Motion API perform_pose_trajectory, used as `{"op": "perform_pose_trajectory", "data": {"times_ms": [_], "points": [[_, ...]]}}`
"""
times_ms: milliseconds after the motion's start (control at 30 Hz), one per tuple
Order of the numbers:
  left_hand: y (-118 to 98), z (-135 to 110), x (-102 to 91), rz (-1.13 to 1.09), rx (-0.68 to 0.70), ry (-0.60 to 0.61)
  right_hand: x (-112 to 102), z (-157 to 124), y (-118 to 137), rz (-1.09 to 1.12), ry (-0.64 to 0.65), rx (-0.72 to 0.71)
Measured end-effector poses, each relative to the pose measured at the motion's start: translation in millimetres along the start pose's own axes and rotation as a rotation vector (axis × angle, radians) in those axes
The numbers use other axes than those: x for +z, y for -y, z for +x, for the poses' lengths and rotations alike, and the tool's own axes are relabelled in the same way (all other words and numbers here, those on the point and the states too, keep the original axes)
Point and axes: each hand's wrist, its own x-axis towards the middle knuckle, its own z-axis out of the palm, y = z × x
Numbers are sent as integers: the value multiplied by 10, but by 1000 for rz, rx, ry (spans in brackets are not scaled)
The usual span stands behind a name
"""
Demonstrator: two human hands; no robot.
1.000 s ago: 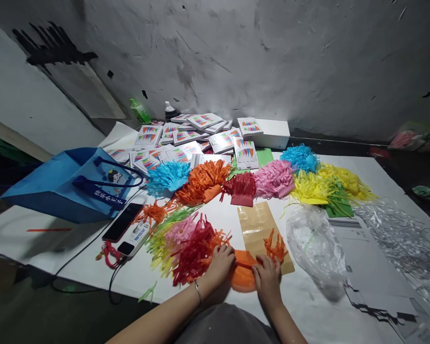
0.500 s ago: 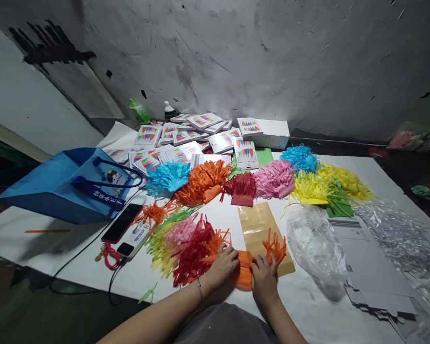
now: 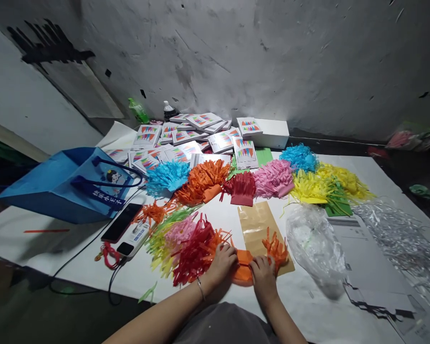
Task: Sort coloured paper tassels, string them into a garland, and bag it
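An orange fringed tissue paper [image 3: 242, 272] lies in front of me, with cut strips at both ends and an uncut band in the middle. My left hand [image 3: 221, 263] has its fingers curled over the left part of the band. On the right part, my right hand [image 3: 263, 273] grips the paper, fingers bent; the thumbs are mostly hidden. Under the right fringe is a brown paper envelope [image 3: 257, 220]. Just left of my left hand fan out red fringed tissue [image 3: 193, 255], pink fringed tissue [image 3: 180, 233] and yellow-green fringed tissue [image 3: 158, 246].
Behind are fringed bundles, including an orange bundle [image 3: 208, 179], a dark red bundle [image 3: 241, 188] and a yellow bundle [image 3: 310, 188]. Printed packets [image 3: 186, 136] pile by the wall. A blue bag [image 3: 57, 186] and phone [image 3: 122, 223] sit left; a clear plastic bag [image 3: 317, 246] and silver tinsel [image 3: 403, 239] right.
Both hands stay on the orange tissue paper and have shifted only slightly. The paper's middle band looks a little higher and flatter between them.
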Motion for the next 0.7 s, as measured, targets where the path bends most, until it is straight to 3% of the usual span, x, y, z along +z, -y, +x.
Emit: {"op": "perform_pose_trajectory", "data": {"times_ms": [333,467,700], "points": [[-163,163,-65,74,-171,27,-140,158,77,-29,51,201],[-172,133,-111,92,-5,71,-130,173,53,-14,66,192],[-84,195,-52,87,211,78,-74,76,41,94,109,-13]]}}
